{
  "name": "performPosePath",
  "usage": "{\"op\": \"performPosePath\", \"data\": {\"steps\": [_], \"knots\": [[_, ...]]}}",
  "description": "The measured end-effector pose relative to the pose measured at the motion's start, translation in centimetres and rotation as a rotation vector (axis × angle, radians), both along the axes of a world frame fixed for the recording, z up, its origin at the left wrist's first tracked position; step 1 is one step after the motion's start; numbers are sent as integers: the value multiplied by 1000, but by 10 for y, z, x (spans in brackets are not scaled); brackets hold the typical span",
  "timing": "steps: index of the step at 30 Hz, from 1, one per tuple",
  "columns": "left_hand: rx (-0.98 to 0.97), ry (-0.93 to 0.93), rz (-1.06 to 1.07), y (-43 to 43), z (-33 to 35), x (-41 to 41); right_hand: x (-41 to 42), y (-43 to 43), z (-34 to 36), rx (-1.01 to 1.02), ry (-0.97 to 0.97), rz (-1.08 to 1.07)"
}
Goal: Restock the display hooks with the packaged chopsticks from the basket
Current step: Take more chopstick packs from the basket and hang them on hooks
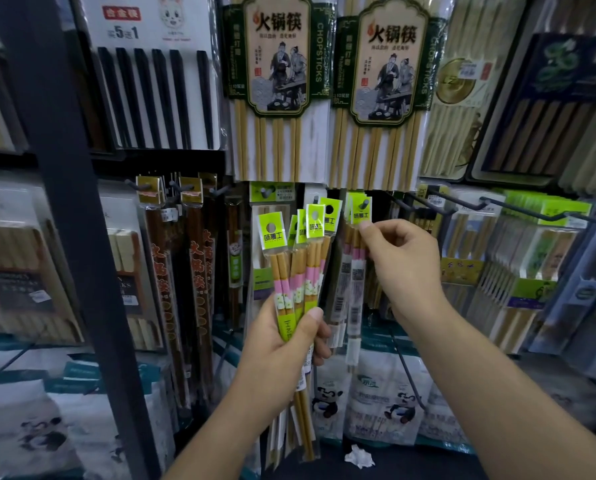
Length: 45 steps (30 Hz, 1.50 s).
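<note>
Low on the crowded rack [68, 209], the right hand [398, 261] is pinching a chopstick pack [361, 215] by its header edge at the hook [364, 203] tip; just left, the left hand [282, 346] is gripping a fanned bundle of packs [303, 261].

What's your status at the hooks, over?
Left hand grips fan of chopstick packs. Right hand pinches one pack's green header at the hook. No obstruction seen.

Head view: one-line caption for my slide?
Left hand grips a fan of green-carded packs of pink-banded wooden chopsticks while right hand pinches one more pack's card at a metal display hook.
</note>
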<state>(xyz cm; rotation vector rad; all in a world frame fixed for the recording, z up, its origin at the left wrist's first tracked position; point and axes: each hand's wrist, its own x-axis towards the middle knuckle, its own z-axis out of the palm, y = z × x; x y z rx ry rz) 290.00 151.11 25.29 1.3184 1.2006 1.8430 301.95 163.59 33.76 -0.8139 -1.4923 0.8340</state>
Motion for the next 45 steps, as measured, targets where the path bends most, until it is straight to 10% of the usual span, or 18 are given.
{"op": "performPosePath", "data": {"steps": [11, 45], "knots": [[3, -11, -60, -1, 3, 7, -1, -38, -8, 77, -15, 263], [-55, 54, 28, 0, 4, 0, -4, 4, -7, 27, -30, -36]]}}
